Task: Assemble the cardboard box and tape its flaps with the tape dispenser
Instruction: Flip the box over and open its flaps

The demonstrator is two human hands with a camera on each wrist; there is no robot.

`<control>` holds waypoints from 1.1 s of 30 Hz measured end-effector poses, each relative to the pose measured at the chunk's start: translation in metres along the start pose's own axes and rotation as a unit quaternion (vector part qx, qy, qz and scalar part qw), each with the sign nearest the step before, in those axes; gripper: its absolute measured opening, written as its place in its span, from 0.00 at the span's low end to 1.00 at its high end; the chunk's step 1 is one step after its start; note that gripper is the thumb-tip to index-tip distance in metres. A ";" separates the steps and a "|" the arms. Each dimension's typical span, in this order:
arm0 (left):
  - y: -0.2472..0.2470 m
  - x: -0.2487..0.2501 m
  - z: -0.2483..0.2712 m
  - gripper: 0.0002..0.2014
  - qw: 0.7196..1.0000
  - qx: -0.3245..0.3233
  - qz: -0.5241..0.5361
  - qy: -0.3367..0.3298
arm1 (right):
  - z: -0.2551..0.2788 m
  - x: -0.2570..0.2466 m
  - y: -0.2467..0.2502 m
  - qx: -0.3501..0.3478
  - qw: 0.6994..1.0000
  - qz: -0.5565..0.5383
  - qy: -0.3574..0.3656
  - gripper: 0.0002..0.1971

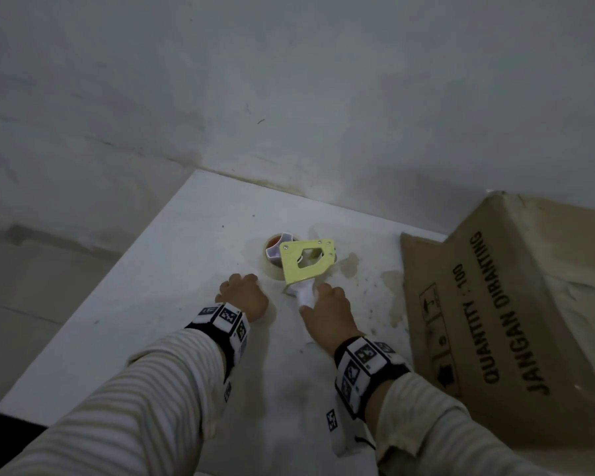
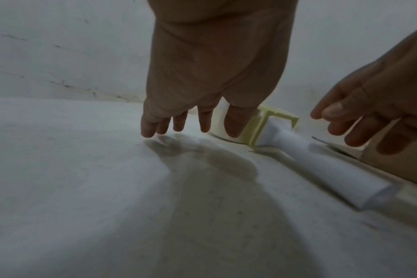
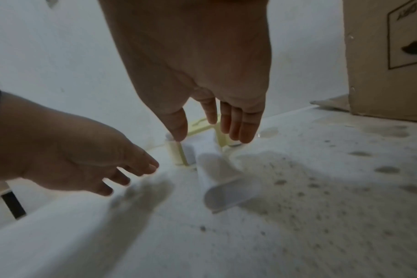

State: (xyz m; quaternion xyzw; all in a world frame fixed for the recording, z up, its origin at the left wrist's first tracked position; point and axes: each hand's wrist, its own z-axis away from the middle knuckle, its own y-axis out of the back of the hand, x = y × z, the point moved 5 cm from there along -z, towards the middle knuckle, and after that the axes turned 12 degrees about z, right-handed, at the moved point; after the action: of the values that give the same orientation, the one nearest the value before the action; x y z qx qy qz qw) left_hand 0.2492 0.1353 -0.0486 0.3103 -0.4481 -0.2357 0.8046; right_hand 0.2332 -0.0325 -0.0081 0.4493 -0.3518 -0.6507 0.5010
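A yellow tape dispenser (image 1: 306,261) with a white handle (image 1: 304,296) and a roll of clear tape (image 1: 272,257) lies on the white table (image 1: 172,269). My right hand (image 1: 327,305) hovers just above the handle (image 3: 217,180) with fingers straight, gripping nothing. My left hand (image 1: 243,293) hangs to the left of the dispenser (image 2: 269,124), fingers loose and near the table surface. The brown cardboard box (image 1: 516,304) printed with black text stands at the right, untouched by either hand.
A grey-white wall (image 1: 289,97) rises behind the table. The table's left edge (image 1: 93,286) drops to the floor. Brown stains (image 1: 349,264) mark the tabletop between the dispenser and the box (image 3: 388,56).
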 end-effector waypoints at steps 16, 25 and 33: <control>-0.060 0.210 0.159 0.23 0.959 0.005 0.164 -0.230 | 0.180 0.106 0.209 0.206 0.965 -0.123 0.108 0.16; -0.069 0.272 0.275 0.22 0.885 -0.036 0.389 -0.252 | 0.205 0.207 0.203 0.099 0.971 0.125 0.177 0.23; -0.093 0.277 0.291 0.25 0.828 -0.153 0.492 -0.221 | 0.199 0.210 0.188 0.141 0.944 0.170 0.244 0.29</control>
State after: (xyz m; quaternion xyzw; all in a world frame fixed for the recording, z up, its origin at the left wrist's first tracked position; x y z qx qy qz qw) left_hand 0.1218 -0.1950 0.1628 -0.1384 -0.6652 0.0635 0.7310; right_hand 0.0900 -0.2814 0.1834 0.5939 -0.3779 -0.3702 0.6062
